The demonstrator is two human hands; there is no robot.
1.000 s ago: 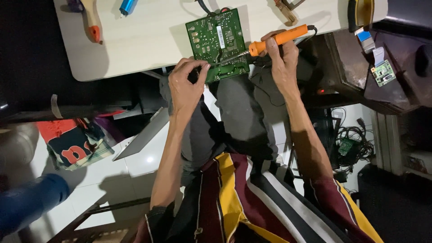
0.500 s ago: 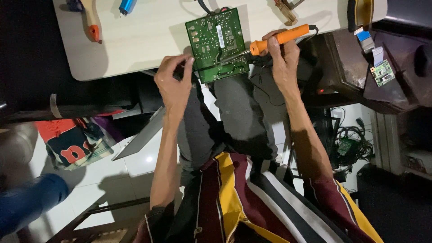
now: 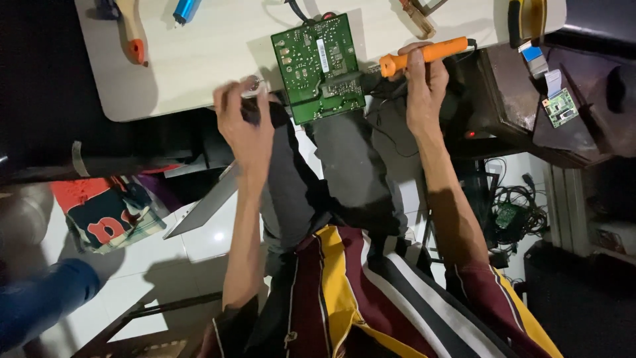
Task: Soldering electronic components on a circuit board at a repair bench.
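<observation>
Circuit board (image 3: 320, 66), green, lies on my white table (image 3: 199, 66) at its near edge. Right hand (image 3: 424, 93) grips an orange soldering iron (image 3: 424, 54) beside it. Left hand (image 3: 244, 126) pinches 1 small shiny piece (image 3: 252, 84), left of the board.

Green circuit board (image 3: 319, 66) flat at table edge — orange soldering iron (image 3: 424, 54) beside it
</observation>
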